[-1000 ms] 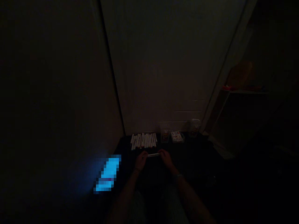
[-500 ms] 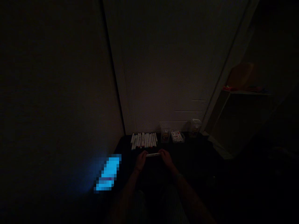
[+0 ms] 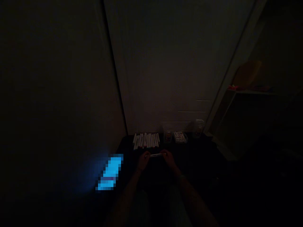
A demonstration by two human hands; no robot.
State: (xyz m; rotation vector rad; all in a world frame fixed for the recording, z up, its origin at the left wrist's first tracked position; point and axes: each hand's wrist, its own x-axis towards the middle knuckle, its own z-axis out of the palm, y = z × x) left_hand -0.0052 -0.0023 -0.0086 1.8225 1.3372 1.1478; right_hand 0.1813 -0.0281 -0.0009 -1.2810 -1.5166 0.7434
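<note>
We see a slim white marker (image 3: 155,155) lying crosswise above a dark table (image 3: 196,160), its ends pinched by the left hand (image 3: 144,160) and right hand (image 3: 168,157), forearms angled inward from the near side. Just beyond, a row of white cylindrical markers (image 3: 146,140) blocks the far left; clear plastic containers (image 3: 199,128) stand farther right. A glowing blue, pixelated patch (image 3: 110,171) lights our near left.

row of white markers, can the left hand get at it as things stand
Probably yes: the left hand is just short of the row of white markers, with nothing visible between. But it holds one end of a single marker, the right hand the other, so it may first need freeing.
</note>
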